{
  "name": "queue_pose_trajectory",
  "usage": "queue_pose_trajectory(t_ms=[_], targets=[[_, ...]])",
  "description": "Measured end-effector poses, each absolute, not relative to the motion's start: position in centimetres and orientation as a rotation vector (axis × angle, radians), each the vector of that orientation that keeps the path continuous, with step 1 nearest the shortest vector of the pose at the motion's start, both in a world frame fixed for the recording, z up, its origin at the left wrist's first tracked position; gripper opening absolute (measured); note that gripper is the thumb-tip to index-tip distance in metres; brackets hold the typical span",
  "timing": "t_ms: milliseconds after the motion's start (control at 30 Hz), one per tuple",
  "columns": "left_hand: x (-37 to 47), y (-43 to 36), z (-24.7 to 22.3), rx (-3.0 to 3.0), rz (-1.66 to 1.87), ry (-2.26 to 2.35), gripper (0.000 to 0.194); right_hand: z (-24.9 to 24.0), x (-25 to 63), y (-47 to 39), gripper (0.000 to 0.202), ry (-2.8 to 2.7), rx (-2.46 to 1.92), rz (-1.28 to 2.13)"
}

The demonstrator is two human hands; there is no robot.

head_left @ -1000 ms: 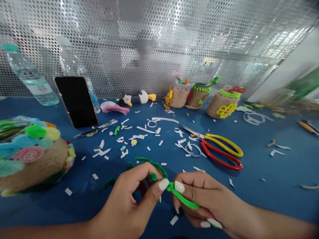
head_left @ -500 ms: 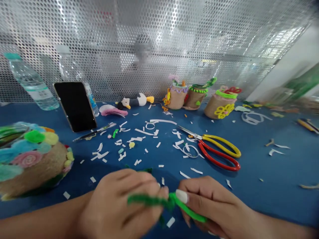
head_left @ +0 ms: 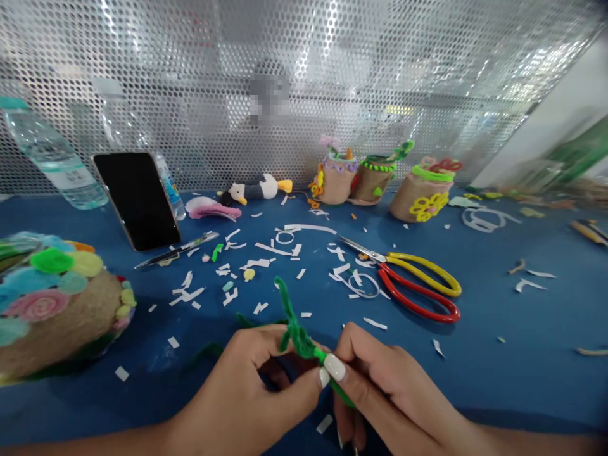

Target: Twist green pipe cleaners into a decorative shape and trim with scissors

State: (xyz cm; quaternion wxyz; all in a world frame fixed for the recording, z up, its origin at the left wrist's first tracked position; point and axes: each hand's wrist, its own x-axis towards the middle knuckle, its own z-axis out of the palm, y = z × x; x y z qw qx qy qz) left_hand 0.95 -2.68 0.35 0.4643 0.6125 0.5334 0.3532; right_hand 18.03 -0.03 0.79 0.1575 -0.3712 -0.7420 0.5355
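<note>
Green pipe-cleaner piece (head_left: 299, 339) sits clamped between pinched fingers (head_left: 304, 392) of the left hand (head_left: 254, 386) and right hand (head_left: 394, 389).

A fuzzy dark-and-bright-green pipe-cleaner piece (head_left: 298, 337) leans up leftward, its strands apparently twisted together, upper tips splayed apart.

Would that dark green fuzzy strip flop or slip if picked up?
The dark green fuzzy strip would probably hold its shape: its free tip sticks out beyond the left hand without drooping. It's thin, so likely light; its fuzz suggests little slipping.
</note>
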Motion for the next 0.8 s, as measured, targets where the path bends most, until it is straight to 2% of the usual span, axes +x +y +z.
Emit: queue_pose_trajectory(t_ms=[233,433,800], targets=[[0.9,-2.7,0.2,1.559,1.041,1.297,0.013,0.2,17.9,0.1,0.034,-1.866,-1.064,1.809],[0.8,-2.6,0.4,1.331,0.917,1.307,0.016,0.1,17.5,0.5,0.030,-1.368,-1.005,2.125],[0.9,-2.7,0.1,1.359,0.913,1.326,0.016,-0.2,17.9,1.3,0.023,-1.310,-0.898,2.166]])
